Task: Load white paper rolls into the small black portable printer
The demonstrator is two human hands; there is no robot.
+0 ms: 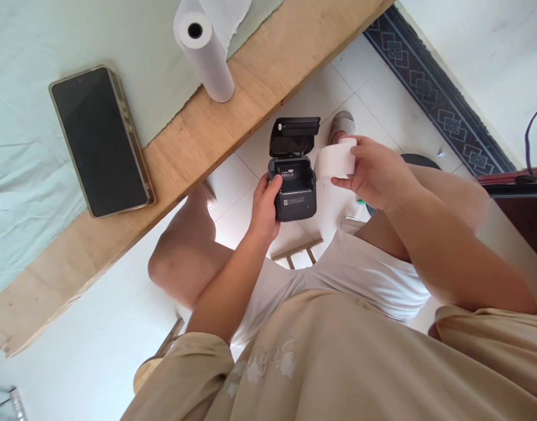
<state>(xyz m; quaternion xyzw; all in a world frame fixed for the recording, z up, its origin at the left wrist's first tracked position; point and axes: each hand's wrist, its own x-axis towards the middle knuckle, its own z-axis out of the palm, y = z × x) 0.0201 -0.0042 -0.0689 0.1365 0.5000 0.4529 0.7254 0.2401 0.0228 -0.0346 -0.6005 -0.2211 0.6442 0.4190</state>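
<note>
Paper, seemingly, makes up the white roll (336,162) in my right hand (380,172), and it sits at nine o'clock from that palm, just beside the black device (295,204). The device's open compartment (298,175) lies at about eight o'clock from the roll, with its long side running roughly from nine to three. My left hand (265,207) is closed round the device at its nine o'clock side, thumb at the compartment's rim, while the raised lid (293,137) stands at twelve o'clock. My right hand pinches the roll from three o'clock, fingers parted around its side. The right hand is the nearer one to the roll, the left to the compartment. I can't settle the roll's long axis: its outline is soft and pale, a small white piece juts up at its one o'clock, and my fingers cover part of that end. Whether roll and device touch I can't tell either. The compartment's floor is dark, and my left fingers behind the device are mostly hidden. Toward half past ten, a taller roll (216,70) stands on the table (268,49), its upper end and loose sheet cut off by the view.
</note>
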